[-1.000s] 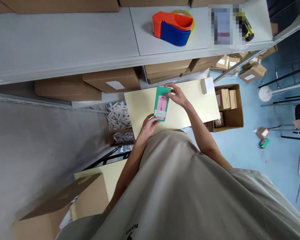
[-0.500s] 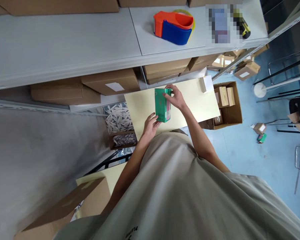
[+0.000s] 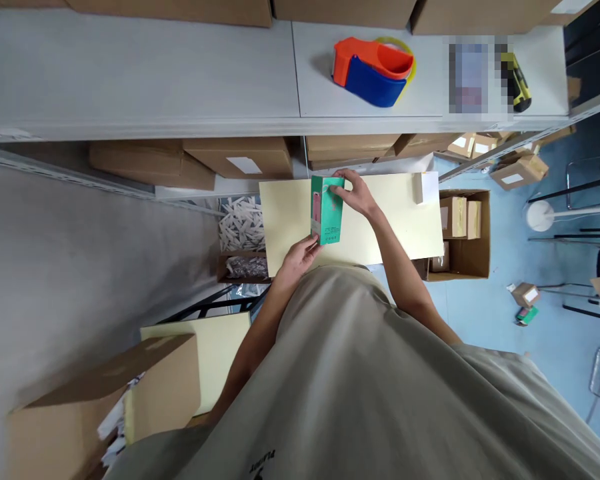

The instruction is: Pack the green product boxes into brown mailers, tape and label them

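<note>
Green cardboard box (image 3: 332, 215), glossy, oblong, gripped by left (image 3: 301, 257) and right fingers (image 3: 351, 193)

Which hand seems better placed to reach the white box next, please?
Probably the right hand: it holds the green box near its top, closer to the white box; the left hand, at the bottom, is farther.

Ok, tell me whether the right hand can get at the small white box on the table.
Probably yes: the right hand is on the green box, but nothing stands between it and the white box.
</note>
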{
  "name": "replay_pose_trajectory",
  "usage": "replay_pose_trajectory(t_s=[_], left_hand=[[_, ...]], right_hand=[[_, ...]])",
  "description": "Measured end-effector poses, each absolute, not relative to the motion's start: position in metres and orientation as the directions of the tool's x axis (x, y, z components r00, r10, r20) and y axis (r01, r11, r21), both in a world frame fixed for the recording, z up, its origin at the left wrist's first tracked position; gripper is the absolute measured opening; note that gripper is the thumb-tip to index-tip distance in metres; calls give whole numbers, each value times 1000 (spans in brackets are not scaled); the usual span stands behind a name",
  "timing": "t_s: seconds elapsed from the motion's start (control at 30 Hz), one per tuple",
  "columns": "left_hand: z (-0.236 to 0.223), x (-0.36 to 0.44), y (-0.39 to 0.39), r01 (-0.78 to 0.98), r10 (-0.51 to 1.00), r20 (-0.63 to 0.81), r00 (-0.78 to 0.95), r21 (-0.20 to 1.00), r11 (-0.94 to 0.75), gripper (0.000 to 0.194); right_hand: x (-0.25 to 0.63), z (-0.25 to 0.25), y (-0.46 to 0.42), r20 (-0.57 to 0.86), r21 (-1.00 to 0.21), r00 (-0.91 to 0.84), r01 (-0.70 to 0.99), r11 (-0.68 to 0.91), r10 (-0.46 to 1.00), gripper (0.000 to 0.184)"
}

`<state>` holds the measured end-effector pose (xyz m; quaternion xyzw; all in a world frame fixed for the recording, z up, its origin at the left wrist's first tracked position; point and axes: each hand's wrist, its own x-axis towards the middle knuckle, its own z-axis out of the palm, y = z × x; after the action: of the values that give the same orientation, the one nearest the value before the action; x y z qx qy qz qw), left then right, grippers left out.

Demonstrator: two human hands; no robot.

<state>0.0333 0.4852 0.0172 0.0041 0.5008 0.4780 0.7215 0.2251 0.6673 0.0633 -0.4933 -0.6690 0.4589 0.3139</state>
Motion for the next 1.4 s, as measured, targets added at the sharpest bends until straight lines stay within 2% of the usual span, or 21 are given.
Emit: replay_pose_trajectory(t_s=[0.13, 0.3, 0.37, 0.47, 0.77, 0.9, 1.0, 1.07, 1.27, 1.4], left_hand=[[34, 52, 491, -752, 625, -781, -14, 420, 509, 20], [50, 74, 495, -874, 436, -898, -55, 254, 415, 6], [54, 81, 495, -880, 416, -909, -31, 222, 419, 5], [59, 92, 495, -876, 421, -907, 20, 187, 444, 14], [69, 114, 482, -897, 383, -917, -113, 259, 357, 27], [71, 114, 472, -932, 356, -927, -119, 228, 283, 7], [71, 113, 467, -952, 339, -935, -101, 190, 239, 19], [70, 114, 465, -949, 329, -937, -115, 201, 241, 15], [61, 122, 463, -927, 377, -915, -146, 260, 271, 29], [60, 123, 464, -911, 421, -890, -176, 310, 274, 30]], right_hand=[[234, 61, 685, -66, -911, -380, 400, 100, 923, 59], [247, 54, 695, -115, -949, -434, 313, 30, 894, 51], [253, 53, 695, -139, -962, -453, 274, -11, 881, 52], [260, 52, 695, -161, -971, -495, 234, -48, 854, 57], [268, 42, 696, -76, -972, -552, 226, 62, 830, 62], [266, 35, 693, -45, -960, -567, 253, 122, 823, 54], [267, 30, 694, -45, -966, -596, 232, 118, 802, 46], [270, 28, 696, -49, -972, -616, 209, 104, 786, 45], [277, 33, 696, -106, -973, -608, 226, 43, 787, 61], [276, 42, 690, -51, -970, -529, 228, 84, 847, 65]])
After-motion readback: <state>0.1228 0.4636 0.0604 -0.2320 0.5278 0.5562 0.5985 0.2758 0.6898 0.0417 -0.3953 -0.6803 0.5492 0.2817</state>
